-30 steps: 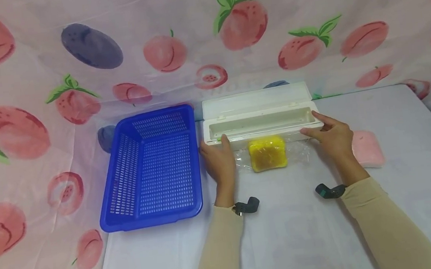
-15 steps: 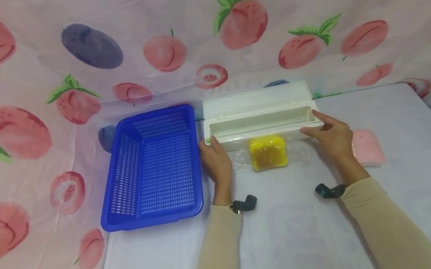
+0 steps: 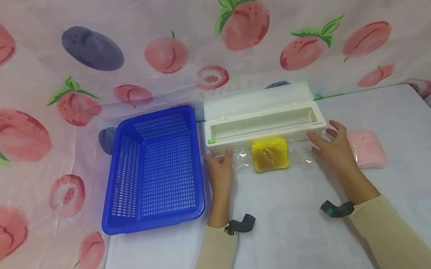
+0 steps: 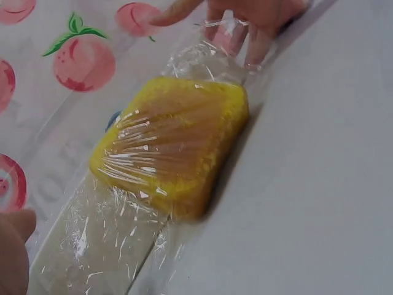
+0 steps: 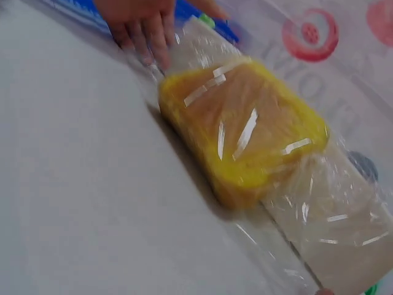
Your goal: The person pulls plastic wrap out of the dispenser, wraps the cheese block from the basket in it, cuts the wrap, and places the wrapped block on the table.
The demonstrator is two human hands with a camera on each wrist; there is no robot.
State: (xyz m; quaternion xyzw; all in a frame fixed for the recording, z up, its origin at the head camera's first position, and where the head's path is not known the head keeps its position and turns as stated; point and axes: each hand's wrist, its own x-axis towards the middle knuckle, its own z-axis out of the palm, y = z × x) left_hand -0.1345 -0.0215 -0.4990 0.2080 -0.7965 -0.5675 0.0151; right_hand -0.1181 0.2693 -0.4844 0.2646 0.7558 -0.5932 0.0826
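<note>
A yellow slab with a brown middle (image 3: 270, 155), shaped like a slice of toast, lies under clear plastic film (image 4: 86, 236). Behind it stands a long white box (image 3: 265, 139) with its lid (image 3: 259, 100) raised and a small green piece at its left front corner. My left hand (image 3: 220, 174) is by the left end of the film, below the box's corner, fingers fairly straight. The right hand (image 3: 335, 152) has spread fingers beside the box's right front corner, at the film's right end. In the right wrist view, the left fingers (image 5: 158, 37) reach the film's edge.
A blue perforated basket (image 3: 164, 175) stands just left of the left hand. A pink block (image 3: 368, 149) lies to the right of the right hand. Behind the white table (image 3: 289, 240) hangs a fruit-print cloth (image 3: 170, 7).
Both hands have let go of the white box's ends and drawn back toward the body, down to the film's ends. The slab and box stay nearly in place; the lid remains up.
</note>
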